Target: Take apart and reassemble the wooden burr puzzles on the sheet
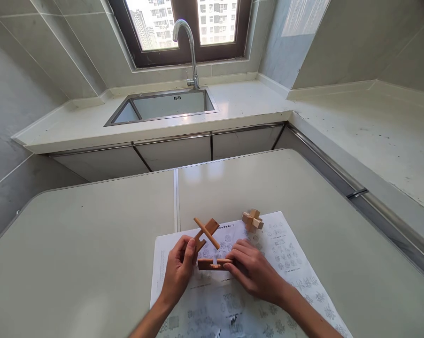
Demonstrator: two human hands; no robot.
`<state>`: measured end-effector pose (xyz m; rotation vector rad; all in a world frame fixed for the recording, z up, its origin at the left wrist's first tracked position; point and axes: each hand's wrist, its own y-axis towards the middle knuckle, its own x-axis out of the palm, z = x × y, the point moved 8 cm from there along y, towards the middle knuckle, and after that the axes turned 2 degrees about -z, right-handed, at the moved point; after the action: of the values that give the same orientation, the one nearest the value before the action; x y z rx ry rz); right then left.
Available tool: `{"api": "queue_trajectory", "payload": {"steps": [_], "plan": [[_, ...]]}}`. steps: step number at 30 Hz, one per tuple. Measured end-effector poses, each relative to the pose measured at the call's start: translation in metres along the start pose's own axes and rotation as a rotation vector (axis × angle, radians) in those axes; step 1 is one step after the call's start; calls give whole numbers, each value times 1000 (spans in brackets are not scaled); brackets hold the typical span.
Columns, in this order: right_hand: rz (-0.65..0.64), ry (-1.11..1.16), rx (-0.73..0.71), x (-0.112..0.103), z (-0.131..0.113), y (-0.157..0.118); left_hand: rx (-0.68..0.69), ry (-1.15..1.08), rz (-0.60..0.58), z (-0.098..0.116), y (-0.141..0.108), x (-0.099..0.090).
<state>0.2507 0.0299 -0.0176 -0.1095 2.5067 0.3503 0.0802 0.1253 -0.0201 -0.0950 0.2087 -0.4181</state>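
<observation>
My left hand (181, 264) is closed on two joined wooden puzzle pieces (207, 232), one a flat slat crossing the other at an angle. Between the thumb and fingers of my right hand (252, 267) is a notched wooden puzzle piece (207, 265), held level with its gap facing up. The two held parts are close together, a little apart. Beneath both hands lies a large printed sheet (229, 310) with rows of small line drawings. An assembled wooden burr puzzle (253, 219) rests at the sheet's far edge, beyond my right hand.
The sheet lies on a pale table (92, 244) with a seam (176, 197) across it. Behind stands a white counter (240, 101) with a steel sink (173, 104) and a tall faucet (194, 56) under a window. Another counter (381, 136) runs along the right.
</observation>
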Motion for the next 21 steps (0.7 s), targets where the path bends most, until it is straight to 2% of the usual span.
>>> {"api": "queue_trajectory", "payload": {"steps": [10,21], "plan": [[59,-92,35,0,7,0,4,9,-55,-7,-1,5],[94,-195,50,1,10,0,-22,-23,-83,0,-2,10]]}}
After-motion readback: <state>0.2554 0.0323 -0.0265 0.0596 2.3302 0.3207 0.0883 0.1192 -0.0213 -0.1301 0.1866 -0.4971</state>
